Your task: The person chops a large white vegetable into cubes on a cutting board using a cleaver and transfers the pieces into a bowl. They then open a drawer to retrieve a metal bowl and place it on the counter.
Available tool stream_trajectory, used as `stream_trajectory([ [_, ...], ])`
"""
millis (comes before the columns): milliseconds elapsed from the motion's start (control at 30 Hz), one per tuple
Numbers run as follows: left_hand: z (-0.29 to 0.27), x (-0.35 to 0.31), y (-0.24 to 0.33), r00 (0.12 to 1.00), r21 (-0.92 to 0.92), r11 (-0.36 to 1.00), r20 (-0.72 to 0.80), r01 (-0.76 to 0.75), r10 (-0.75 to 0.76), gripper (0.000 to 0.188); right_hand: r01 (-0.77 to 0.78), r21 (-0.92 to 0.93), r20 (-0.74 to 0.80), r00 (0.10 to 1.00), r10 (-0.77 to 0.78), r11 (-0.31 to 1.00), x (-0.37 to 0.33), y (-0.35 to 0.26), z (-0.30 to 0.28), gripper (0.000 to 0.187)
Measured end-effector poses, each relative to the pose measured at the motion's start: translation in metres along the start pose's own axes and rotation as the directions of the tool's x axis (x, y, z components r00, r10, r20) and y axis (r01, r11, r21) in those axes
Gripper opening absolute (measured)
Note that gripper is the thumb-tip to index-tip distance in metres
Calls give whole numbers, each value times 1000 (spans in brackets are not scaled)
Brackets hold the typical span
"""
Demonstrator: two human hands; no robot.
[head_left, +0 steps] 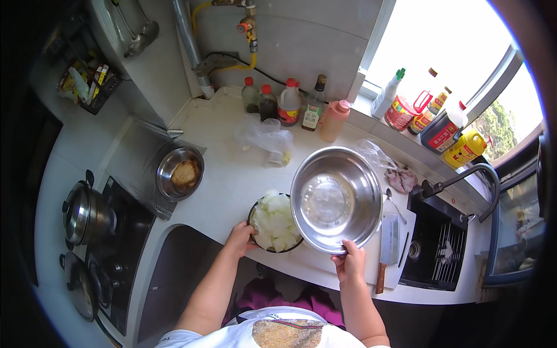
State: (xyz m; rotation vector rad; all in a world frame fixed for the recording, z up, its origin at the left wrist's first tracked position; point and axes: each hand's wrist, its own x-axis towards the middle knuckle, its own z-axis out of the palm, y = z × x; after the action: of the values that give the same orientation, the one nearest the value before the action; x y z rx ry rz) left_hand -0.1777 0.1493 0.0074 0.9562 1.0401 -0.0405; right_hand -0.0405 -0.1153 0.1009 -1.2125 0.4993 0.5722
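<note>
With my right hand [350, 262] I grip the near rim of a large steel basin [331, 200], thumb over the edge; its inside looks bare and it is tilted toward me. My left hand [239, 239] is closed on the left rim of a dark-edged bowl [253, 216] at the counter's front. Pale green-white vegetable slices [275, 223] are heaped in that bowl. The basin's left edge overlaps the bowl's right side in view. Right of the basin, a cleaver [390, 243] with a wooden handle lies on a white cutting board [408, 232], beside a spoon [394, 203].
A smaller steel bowl [180, 173] with brown contents stands by the stove [125, 232] at left, where pots sit. Sauce bottles [289, 101] and a plastic bag [264, 136] are at the back. A black sink [438, 249] with a faucet [464, 171] is at right.
</note>
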Motion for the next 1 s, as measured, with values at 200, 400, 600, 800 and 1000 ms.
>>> stream_trajectory([
  [200, -14, 6, 0, 998, 32, 999, 49, -32, 31, 32, -49, -21, 56, 997, 50, 999, 0, 25, 45, 21],
  [400, -93, 3, -14, 989, -45, 994, -116, -100, 94, 30, -69, -69, 124, 989, 77, 995, 15, 50, 84, 21],
  [600, -131, -25, -8, 965, -272, 944, -230, -188, 126, 41, -122, -22, 84, 989, 123, 992, 28, 107, 124, 26],
  [800, -129, -39, -37, 973, -483, 848, -172, -218, 153, 69, -93, 68, 2, 996, 93, 993, 33, 149, 141, 27],
  [1000, -134, -72, -58, 970, -519, 828, -214, -215, 118, 71, -139, 26, -34, 990, 140, 990, 25, 166, 131, 36],
])
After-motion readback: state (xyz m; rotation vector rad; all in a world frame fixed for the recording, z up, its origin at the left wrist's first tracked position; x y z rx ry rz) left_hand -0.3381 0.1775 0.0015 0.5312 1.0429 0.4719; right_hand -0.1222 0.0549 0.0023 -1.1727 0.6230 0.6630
